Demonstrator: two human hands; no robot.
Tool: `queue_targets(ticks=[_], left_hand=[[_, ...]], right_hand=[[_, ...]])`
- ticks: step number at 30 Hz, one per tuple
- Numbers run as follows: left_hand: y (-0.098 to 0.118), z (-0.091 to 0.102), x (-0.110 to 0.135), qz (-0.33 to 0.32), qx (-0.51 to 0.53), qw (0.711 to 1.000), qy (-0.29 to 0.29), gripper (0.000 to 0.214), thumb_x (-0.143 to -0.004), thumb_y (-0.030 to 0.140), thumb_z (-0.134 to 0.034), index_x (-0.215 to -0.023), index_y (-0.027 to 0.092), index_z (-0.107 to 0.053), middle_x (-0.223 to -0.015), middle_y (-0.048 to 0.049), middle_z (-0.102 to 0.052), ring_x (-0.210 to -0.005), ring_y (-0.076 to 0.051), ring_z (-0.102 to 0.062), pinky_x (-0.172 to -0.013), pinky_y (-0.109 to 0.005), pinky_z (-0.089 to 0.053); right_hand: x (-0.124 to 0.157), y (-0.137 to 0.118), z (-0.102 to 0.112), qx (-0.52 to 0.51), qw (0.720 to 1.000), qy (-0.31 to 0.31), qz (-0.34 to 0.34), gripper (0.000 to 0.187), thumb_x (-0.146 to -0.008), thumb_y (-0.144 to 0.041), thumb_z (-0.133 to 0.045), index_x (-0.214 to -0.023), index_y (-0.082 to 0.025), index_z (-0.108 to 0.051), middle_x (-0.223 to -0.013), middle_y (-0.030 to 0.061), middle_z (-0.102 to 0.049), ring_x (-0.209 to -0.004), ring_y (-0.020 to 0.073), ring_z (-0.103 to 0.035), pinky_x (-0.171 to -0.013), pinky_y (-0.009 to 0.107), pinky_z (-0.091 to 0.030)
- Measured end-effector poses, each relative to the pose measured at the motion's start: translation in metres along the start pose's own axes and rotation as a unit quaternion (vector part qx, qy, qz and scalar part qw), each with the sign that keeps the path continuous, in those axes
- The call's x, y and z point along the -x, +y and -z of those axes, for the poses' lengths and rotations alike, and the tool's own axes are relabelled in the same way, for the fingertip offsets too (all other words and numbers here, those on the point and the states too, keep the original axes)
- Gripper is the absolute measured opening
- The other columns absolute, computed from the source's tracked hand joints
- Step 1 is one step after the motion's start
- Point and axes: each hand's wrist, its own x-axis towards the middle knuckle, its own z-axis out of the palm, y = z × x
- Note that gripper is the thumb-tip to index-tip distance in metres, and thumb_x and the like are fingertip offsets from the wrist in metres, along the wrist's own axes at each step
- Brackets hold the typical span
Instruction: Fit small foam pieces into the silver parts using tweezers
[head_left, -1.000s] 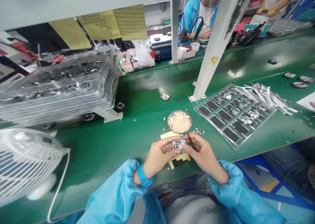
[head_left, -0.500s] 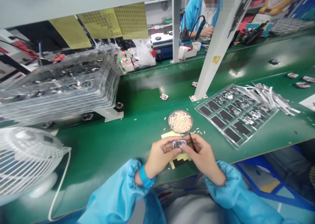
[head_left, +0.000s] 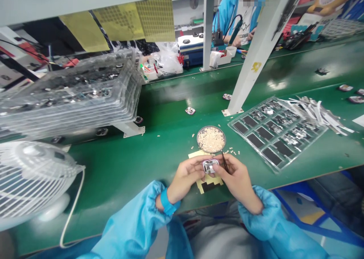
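Between both hands sits a small rounded device housing (head_left: 209,167) with a pinkish rim and silvery parts inside, its open side facing up. My left hand (head_left: 188,174) closes around its left edge. My right hand (head_left: 235,177) grips the right side, the thumb pressing on the inner parts, and also keeps dark tweezers (head_left: 224,161) tucked against the fingers. Below the hands lies a yellow sheet (head_left: 202,187) with dark patches. Just beyond them stands a round dish (head_left: 211,139) full of tiny beige pieces, some scattered beside it.
A clear tray (head_left: 267,134) with dark screens lies to the right, paper strips (head_left: 318,113) at its far end. Stacked trays (head_left: 71,103) and a white fan (head_left: 34,183) occupy the left. A slanted post (head_left: 253,58) rises ahead; a co-worker (head_left: 227,8) sits beyond.
The housing has tilted in my hands, so its silvery inside shows more. My view has shifted slightly left, moving the scene a little rightward. Both hands keep their hold.
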Motion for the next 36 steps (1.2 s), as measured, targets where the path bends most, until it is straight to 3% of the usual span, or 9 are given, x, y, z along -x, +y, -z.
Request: queue_targets(ticks=[5,14,22,28,36], left_hand=[[-0.004,-0.003,0.0,-0.008,-0.014,1.0,0.017,0.044,-0.081,0.015,-0.078,-0.123,0.015,-0.065,-0.122,-0.0143,-0.068,-0.109,-0.025,-0.066,-0.092,-0.033,-0.056],[-0.006,-0.002,0.001,0.002,-0.014,1.0,0.025,0.048,-0.081,0.016,-0.079,-0.126,0.013,-0.064,-0.12,-0.0146,-0.069,-0.109,-0.025,-0.067,-0.092,-0.032,-0.058],[-0.007,-0.004,0.001,-0.003,-0.021,0.999,0.047,0.046,-0.078,0.017,-0.081,-0.122,0.013,-0.068,-0.117,-0.0131,-0.071,-0.106,-0.023,-0.069,-0.091,-0.029,-0.058],[-0.009,-0.002,0.0,-0.006,-0.034,0.998,0.047,0.047,-0.077,0.022,-0.082,-0.122,0.014,-0.069,-0.118,-0.0131,-0.07,-0.109,-0.026,-0.068,-0.095,-0.034,-0.057],[-0.011,-0.002,-0.002,-0.025,-0.076,0.995,0.056,0.042,-0.079,0.021,-0.08,-0.119,0.014,-0.07,-0.117,-0.0138,-0.07,-0.105,-0.024,-0.068,-0.095,-0.034,-0.055]], right_hand=[[0.001,-0.001,0.0,0.011,1.0,0.004,0.005,0.032,-0.079,-0.035,-0.08,-0.104,-0.02,-0.067,-0.092,0.0036,-0.069,-0.084,0.0159,-0.066,-0.074,0.024,-0.054],[0.0,0.0,0.004,0.026,0.999,-0.003,0.02,0.037,-0.074,-0.033,-0.084,-0.105,-0.02,-0.068,-0.092,0.0039,-0.071,-0.074,0.0139,-0.063,-0.064,0.022,-0.05],[0.003,-0.001,0.0,0.032,0.999,0.007,0.012,0.038,-0.075,-0.037,-0.083,-0.105,-0.019,-0.067,-0.093,0.0049,-0.069,-0.08,0.0171,-0.064,-0.069,0.026,-0.053],[0.002,0.005,0.002,0.016,1.0,-0.002,0.01,0.04,-0.075,-0.041,-0.083,-0.104,-0.019,-0.066,-0.094,0.006,-0.07,-0.082,0.0191,-0.065,-0.074,0.029,-0.055],[0.002,0.006,0.0,0.026,1.0,-0.004,0.009,0.037,-0.078,-0.039,-0.081,-0.105,-0.02,-0.065,-0.097,0.0052,-0.07,-0.089,0.019,-0.066,-0.078,0.027,-0.054]])
